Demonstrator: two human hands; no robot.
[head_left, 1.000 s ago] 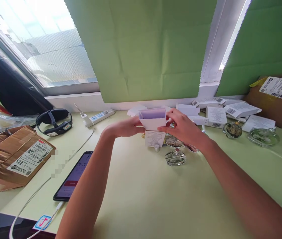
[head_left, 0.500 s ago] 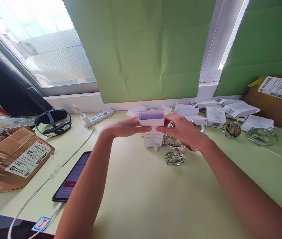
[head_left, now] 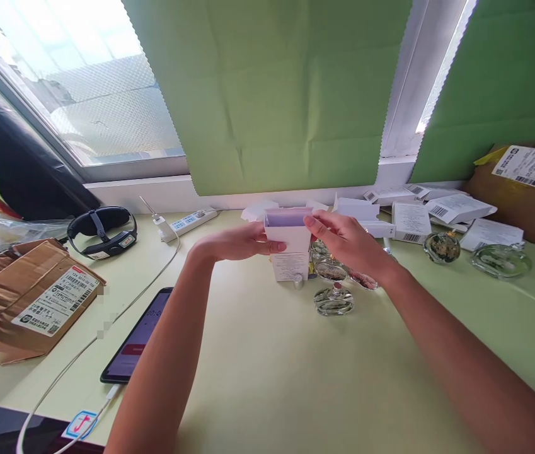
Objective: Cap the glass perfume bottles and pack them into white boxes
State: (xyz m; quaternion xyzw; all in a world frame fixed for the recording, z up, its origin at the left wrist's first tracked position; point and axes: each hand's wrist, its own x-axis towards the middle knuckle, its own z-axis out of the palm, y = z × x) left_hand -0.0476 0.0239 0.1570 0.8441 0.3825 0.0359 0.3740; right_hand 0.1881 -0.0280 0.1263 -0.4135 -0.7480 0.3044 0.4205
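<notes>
A white paper box (head_left: 292,255) stands upright on the table, its top open and its pale lilac inside showing. My left hand (head_left: 253,243) grips its left side, thumb across the front and fingers partly hidden behind. At the upper right corner, my right hand (head_left: 340,236) has its thumb on the rim and its other fingers behind. A small silvery cap (head_left: 298,281) stands against the box's front. Just right of the box is a clear glass perfume bottle (head_left: 334,300), with another bottle (head_left: 331,271) behind it and more partly covered by my right hand.
Flattened white cartons (head_left: 410,221) and two glass bottles lie at the right, by a brown parcel (head_left: 522,189). On the left are a crumpled brown package (head_left: 31,302), a black headset (head_left: 101,232), a power strip (head_left: 194,222), and a phone (head_left: 139,337) with a white cable.
My right thumb has moved up from the box's front to its top right rim, uncovering more of the front. My left hand keeps its hold.
</notes>
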